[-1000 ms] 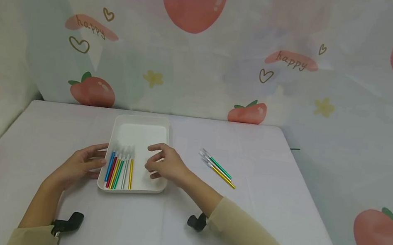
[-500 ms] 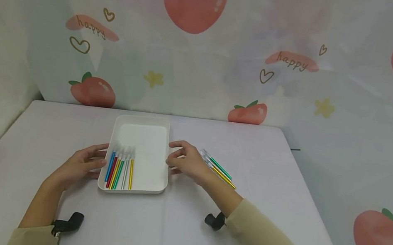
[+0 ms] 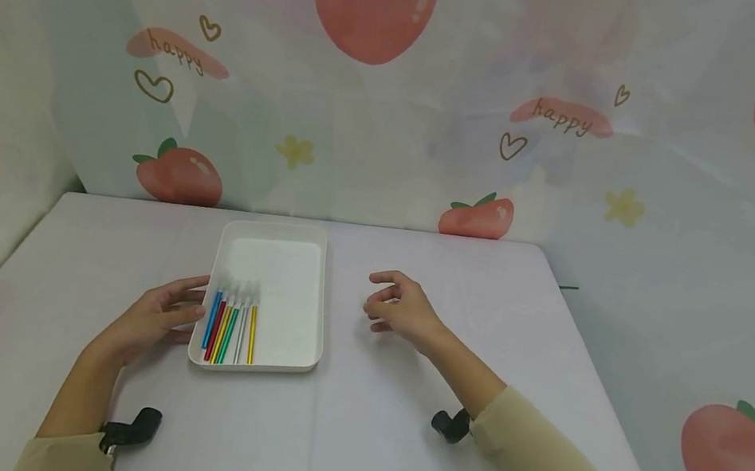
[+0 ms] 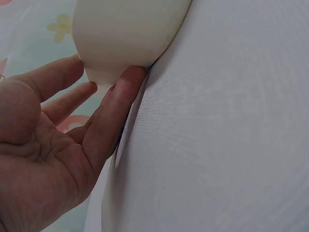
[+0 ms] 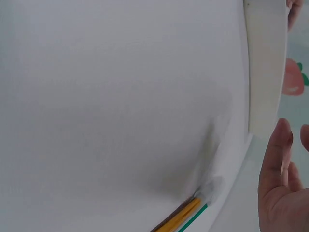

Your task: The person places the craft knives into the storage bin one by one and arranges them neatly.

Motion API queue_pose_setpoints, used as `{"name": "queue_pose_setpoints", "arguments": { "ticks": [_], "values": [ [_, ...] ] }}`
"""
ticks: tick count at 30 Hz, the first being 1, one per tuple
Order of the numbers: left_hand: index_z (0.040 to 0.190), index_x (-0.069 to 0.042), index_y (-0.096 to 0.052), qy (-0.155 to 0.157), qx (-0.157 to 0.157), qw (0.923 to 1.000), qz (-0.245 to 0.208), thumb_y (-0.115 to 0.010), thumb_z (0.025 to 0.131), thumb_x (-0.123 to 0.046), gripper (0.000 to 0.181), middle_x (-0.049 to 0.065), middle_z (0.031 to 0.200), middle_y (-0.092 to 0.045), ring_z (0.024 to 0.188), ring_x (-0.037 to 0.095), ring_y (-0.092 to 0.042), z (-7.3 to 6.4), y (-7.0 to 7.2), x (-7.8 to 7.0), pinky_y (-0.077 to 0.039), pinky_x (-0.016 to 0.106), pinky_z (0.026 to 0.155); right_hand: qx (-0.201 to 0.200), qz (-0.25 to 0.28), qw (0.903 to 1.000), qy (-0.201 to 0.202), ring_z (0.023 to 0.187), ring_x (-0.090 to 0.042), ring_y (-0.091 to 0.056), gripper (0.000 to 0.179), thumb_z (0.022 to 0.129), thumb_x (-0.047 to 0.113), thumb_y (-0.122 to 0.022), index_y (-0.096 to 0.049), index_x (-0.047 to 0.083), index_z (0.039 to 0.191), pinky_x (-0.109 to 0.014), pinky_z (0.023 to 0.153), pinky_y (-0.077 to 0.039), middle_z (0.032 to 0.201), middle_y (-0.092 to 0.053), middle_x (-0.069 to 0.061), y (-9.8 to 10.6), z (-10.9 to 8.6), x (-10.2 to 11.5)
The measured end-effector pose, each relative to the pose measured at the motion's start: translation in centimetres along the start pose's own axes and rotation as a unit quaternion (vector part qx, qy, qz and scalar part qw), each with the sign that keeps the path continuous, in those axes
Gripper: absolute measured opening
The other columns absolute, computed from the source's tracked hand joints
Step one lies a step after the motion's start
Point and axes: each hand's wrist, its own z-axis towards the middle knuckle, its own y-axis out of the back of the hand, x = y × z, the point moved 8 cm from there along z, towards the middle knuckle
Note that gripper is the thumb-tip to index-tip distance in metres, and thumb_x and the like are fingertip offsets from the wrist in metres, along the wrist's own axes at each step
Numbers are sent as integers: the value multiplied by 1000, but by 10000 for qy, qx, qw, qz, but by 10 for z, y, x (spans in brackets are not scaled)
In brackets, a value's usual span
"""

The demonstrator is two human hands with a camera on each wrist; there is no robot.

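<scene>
A white rectangular tray lies on the table, with several slim pen-like sticks in its near left part. They have blue, red, yellow, green and silver barrels and clear ends. My left hand touches the tray's left side; in the left wrist view its fingertips rest against the outer wall. My right hand hovers right of the tray, fingers loosely bent, holding nothing. Beneath it, yellow and green sticks lie on the table in the right wrist view; hand and forearm hide them in the head view.
A white cloth covers the table. Behind it hangs a printed curtain with peaches, flowers and hearts. Black wrist cameras sit at the left cuff and the right cuff.
My right hand has moved right, from above the tray to over the loose sticks, which it now covers in the head view. My left hand and the tray have stayed put.
</scene>
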Motion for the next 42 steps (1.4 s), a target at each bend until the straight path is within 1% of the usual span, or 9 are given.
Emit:
{"name": "queue_pose_setpoints", "arguments": {
  "ticks": [7,14,17,21,26,30,35,39,42],
  "values": [
    [157,-14,-31,29,-18,10000,53,-64,98,-26,68,26,151,-40,128,44,-53,1,0,-3,-60,39,86,-225,-319,9992,-89,100,-39,-65,55,91,6,-68,-48,7,142,-36,75,-61,107,-60,-14,29,-2,-8],
    [157,-14,-31,73,-38,9999,57,-64,99,-26,68,25,151,-40,128,44,-53,0,0,-2,-60,40,85,-487,-649,9966,-119,100,-39,-65,53,94,7,-66,-46,6,143,-45,82,-61,111,-59,-17,59,-2,-13],
    [157,-14,-32,69,-58,9999,57,-64,99,-25,67,25,151,-40,128,45,-53,1,0,-2,-60,40,85,-558,-756,9955,-136,100,-37,-66,53,95,8,-65,-45,6,144,-45,84,-60,111,-58,-17,69,-3,-17],
    [157,-15,-31,58,-66,9999,67,-64,99,-25,68,26,151,-41,128,45,-54,2,0,-1,-60,40,85,-617,-888,9938,-242,97,-35,-67,53,95,9,-65,-45,6,144,-43,83,-60,111,-58,-17,78,-5,-24],
    [157,-15,-31,38,-28,10000,9,-65,98,-26,68,25,151,-41,127,44,-54,1,0,-1,-60,40,85,-703,-1232,9892,-368,90,-29,-67,52,94,11,-68,-48,7,142,-38,80,-61,110,-59,-15,84,-6,-35],
    [157,-14,-30,-7,-8,10000,-18,-65,98,-26,69,26,151,-40,127,44,-55,0,0,-4,-60,40,85,-739,-1775,9809,-312,82,-25,-65,51,92,13,-70,-51,9,139,-32,73,-60,108,-61,-12,88,-5,-40],
    [157,-14,-31,-8,15,10000,-57,-65,98,-26,70,26,151,-40,126,43,-55,1,0,-3,-60,40,85,-734,-2468,9662,-97,78,-20,-62,50,88,12,-75,-56,10,134,-27,66,-54,101,-63,-8,90,-3,-42],
    [157,-15,-32,31,-5,10000,-53,-65,98,-26,69,25,151,-40,126,43,-55,1,0,0,-60,39,85,-687,-2899,9545,-99,82,-20,-61,48,86,11,-76,-58,10,131,-28,68,-53,100,-65,-8,92,0,-45],
    [157,-15,-32,26,2,10000,-60,-65,98,-25,68,25,151,-40,126,42,-55,1,0,0,-60,39,85,-859,-3273,9410,-93,87,-23,-62,43,89,11,-71,-59,9,130,-31,71,-54,102,-66,-9,100,1,-46]
  ]
}}
